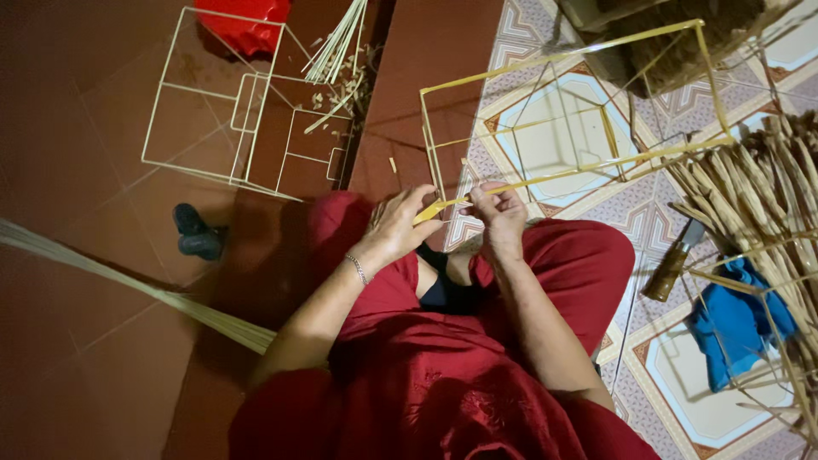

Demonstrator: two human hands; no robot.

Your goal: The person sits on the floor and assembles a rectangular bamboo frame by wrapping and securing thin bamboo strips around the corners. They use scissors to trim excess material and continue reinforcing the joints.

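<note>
Floor [102,358]: brown tile at left, patterned tile at right; person seated, red clothing filling lower centre.

Frame [588,111]: open box of thin bamboo strips, upper centre-right, its near corner held above the lap.

Second frame [230,119]: finished lattice, upper left, lying flat, red container beyond it.

Strip bundle [758,204]: dried strips heaped at right edge; blue cloth [733,319] below it.

Knife [673,264]: wooden handle, on tile just right of the knee.

Left hand [396,228]: fingers curled, pinching a flat yellow strip [430,211] at the frame corner.

Right hand [498,213]: closed on the same joint, thumb and fingers pressed together.

Hazards, judged: the strip may split or slip if bent sharply at the corner; thin edges could cut fingers; the light frame could twist out of square under uneven pull.
</note>
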